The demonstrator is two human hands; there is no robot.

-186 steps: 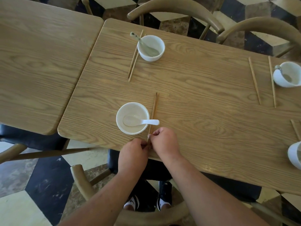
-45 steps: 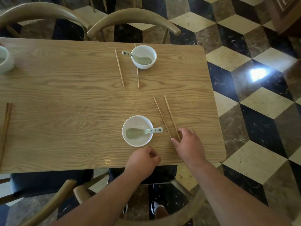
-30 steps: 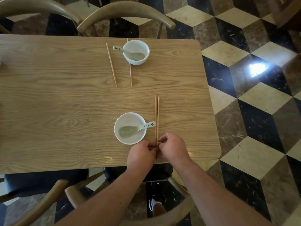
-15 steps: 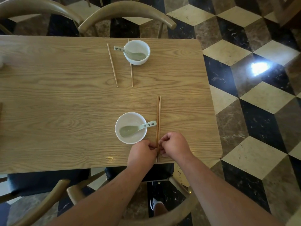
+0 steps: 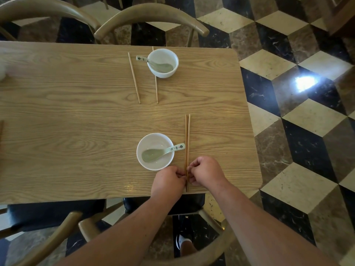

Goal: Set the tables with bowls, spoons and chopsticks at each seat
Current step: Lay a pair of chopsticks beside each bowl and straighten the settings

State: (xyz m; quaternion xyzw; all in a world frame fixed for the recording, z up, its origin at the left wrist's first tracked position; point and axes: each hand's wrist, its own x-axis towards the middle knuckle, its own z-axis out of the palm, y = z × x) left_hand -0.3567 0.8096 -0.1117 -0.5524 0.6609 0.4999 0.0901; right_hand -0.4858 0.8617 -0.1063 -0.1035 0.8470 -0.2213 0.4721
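On the wooden table (image 5: 76, 121) a white bowl (image 5: 151, 166) stands at the near seat, with a pale green spoon (image 5: 163, 151) lying in it, handle pointing right. Just right of the bowl a pair of wooden chopsticks (image 5: 187, 135) lies side by side, pointing away from me. My left hand (image 5: 168, 182) and my right hand (image 5: 206, 170) pinch the pair's near ends from either side. At the far seat a second white bowl (image 5: 169, 72) holds a spoon (image 5: 151, 62), and two chopsticks (image 5: 133, 77) lie apart to its left.
Curved wooden chair backs (image 5: 149, 22) stand behind the far edge. A chair with a black seat (image 5: 48, 212) is under the near edge, and another chair's back (image 5: 201, 252) is at my legs. Checkered stone floor (image 5: 297, 131) lies to the right of the table.
Earlier the near chopsticks lay spread at an angle; both hands drew them together into a straight pair. Over the last half second the hands have stayed on the ends.
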